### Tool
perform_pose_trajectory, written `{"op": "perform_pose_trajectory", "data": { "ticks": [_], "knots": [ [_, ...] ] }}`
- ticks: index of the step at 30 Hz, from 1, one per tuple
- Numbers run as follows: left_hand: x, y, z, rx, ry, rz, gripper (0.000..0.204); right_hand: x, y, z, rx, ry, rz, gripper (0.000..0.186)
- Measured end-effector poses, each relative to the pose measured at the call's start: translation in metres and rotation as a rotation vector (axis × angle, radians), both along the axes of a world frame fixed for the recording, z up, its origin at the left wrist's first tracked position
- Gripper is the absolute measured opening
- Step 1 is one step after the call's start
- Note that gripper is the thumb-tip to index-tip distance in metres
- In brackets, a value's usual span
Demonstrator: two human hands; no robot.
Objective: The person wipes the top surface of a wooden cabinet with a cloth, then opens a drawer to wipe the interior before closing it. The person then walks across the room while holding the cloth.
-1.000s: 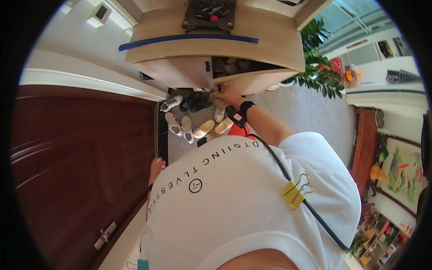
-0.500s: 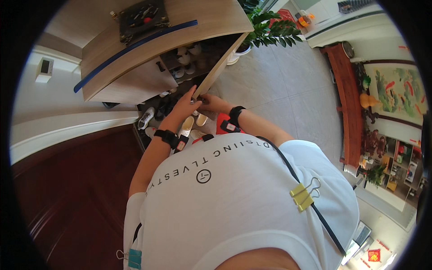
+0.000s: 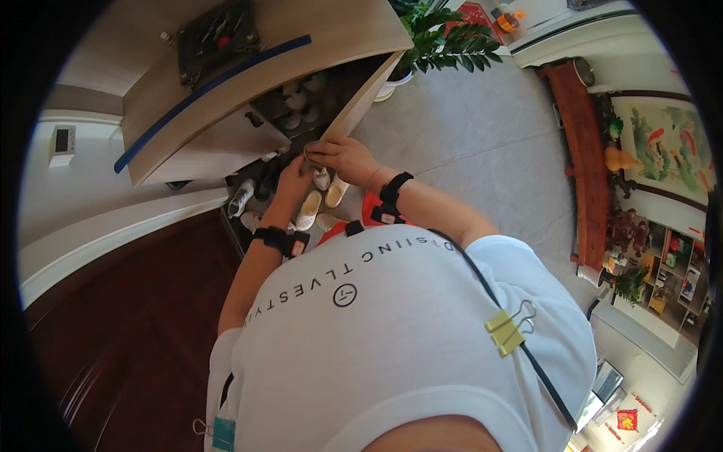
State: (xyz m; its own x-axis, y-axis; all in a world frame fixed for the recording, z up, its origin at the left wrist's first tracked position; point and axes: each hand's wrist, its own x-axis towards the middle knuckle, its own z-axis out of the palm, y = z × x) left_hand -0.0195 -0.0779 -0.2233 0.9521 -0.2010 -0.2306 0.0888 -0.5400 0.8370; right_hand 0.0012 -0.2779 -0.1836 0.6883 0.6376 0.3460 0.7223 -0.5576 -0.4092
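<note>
The left hand (image 3: pixel 296 179) and right hand (image 3: pixel 348 160) meet beside the open shoe-cabinet door (image 3: pixel 360 108); I cannot tell whether their fingers (image 3: pixel 324 152) hold anything.

the left hand (image 3: pixel 294 175) is partly covered at its fingertips by the right hand (image 3: pixel 344 157); whether anything is held between them cannot be told. shoes (image 3: pixel 296 100) inside the cabinet (image 3: pixel 339 34) are obscured by shadow. the potted plant (image 3: pixel 457 47) is cut off above.

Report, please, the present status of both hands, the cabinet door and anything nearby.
Left hand and right hand: together near cabinet door edge, exact grip unclear. Cabinet door: open. Pale clogs: on floor, close by.
</note>
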Motion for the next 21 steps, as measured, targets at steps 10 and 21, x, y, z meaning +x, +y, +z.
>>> {"op": "perform_pose_trajectory", "data": {
  "ticks": [10, 21],
  "knots": [
    [-0.011, -0.006, 0.011, 0.013, 0.085, 0.02, 0.049, 0.161, -0.153, -0.016, -0.151, -0.246, -0.473, 0.041],
    [-0.017, -0.01, 0.005, 0.015, 0.048, 0.034, 0.049, 0.087, -0.095, -0.018, 0.12, -0.134, -0.273, 0.041]
  ]
}}
